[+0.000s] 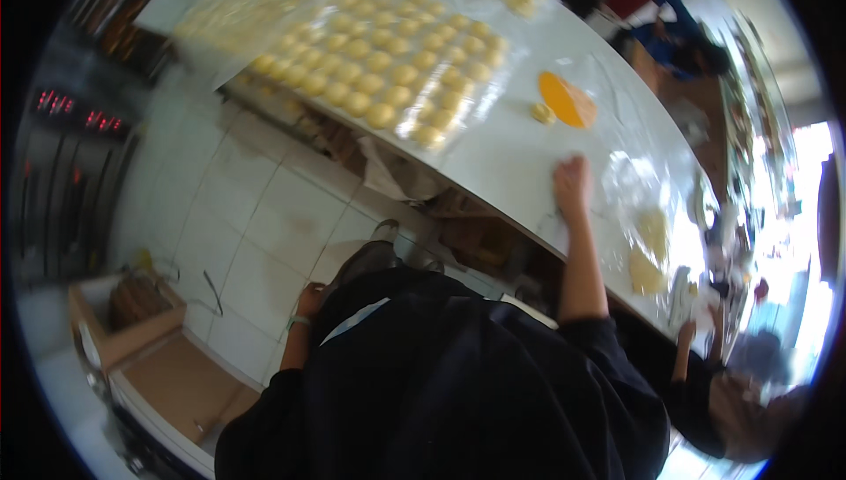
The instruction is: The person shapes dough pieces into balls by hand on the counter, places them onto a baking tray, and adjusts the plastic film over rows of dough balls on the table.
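My right hand point(573, 178) is closed in a fist on the white table point(493, 163); whatever it may hold is hidden. Just beyond it lie an orange dough scraper point(560, 96) and a small yellow lump of dough point(543, 113). To the left, rows of round pale-yellow dough balls point(379, 61) cover the tabletop, partly under clear plastic. A crumpled clear plastic sheet point(634, 185) is spread right of my fist. My left hand point(310, 299) hangs low beside my leg, away from the table, its fingers too blurred to read.
Flat yellow pieces point(649, 251) lie under plastic at the table's right. Another person point(740, 401) works at the lower right, and one in blue point(674, 44) is beyond the table. A cardboard box point(132, 304) and dark equipment with red displays point(79, 111) stand at left.
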### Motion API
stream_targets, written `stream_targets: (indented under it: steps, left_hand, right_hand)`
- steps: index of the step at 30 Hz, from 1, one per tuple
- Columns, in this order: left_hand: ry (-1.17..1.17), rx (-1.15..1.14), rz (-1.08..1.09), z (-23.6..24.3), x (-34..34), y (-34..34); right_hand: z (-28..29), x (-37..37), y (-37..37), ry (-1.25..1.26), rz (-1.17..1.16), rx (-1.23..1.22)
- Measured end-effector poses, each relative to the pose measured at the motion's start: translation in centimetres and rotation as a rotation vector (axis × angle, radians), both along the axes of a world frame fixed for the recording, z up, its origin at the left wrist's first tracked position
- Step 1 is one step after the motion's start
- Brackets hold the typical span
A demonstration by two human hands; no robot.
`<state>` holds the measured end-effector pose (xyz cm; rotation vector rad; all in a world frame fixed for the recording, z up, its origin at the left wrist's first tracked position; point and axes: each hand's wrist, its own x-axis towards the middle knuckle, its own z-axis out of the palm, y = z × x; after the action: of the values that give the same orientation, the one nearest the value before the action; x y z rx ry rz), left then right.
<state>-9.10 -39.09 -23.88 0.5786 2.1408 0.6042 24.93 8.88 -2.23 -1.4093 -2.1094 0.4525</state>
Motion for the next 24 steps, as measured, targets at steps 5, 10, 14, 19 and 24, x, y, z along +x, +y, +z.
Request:
stream_targets:
  steps: [5,10,14,19,24]
  left_hand:
    - [-0.024,-0.074,-0.189,-2.1,-1.8,-2.0]
    - [-0.075,-0.062,-0.18,-3.1,-2.4,-3.3]
    - [-0.087,-0.079,-0.249,-3.6,-3.6,-1.9]
    - [-0.102,-0.091,-0.295,-4.3,-5.3,-1.0]
    - [-0.114,-0.086,-0.354,-5.0,-6.6,0.8]
  right_hand:
    - [0.6,-5.1,-5.9,0.173,0.106,0.021]
    - [1.1,0.9,-4.3,0.109,-0.018,0.136]
    - [1.2,-4.1,-0.4,0.13,-0.201,0.146]
    - [1.7,-5.0,-8.6,0.266,-0.1,0.034]
    - [3.6,-2.5,-7.3,0.534,-0.15,-0.043]
